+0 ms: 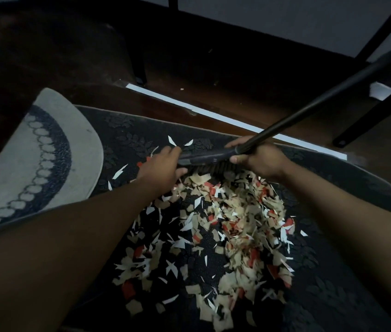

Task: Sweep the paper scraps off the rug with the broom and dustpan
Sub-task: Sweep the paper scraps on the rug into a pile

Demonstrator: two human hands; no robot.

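Paper scraps (225, 236), no legible writing, below broom (204, 159).

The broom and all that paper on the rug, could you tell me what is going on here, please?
A person is sweeping paper scraps on a dark patterned rug. Both hands grip the broom head itself: the left hand at its left end, the right hand where the black handle joins it. The bristles sit at the far edge of the pile, which spreads toward the person. A few white scraps lie beyond the broom. No dustpan is in view. A grey round mat overlaps the rug at left.
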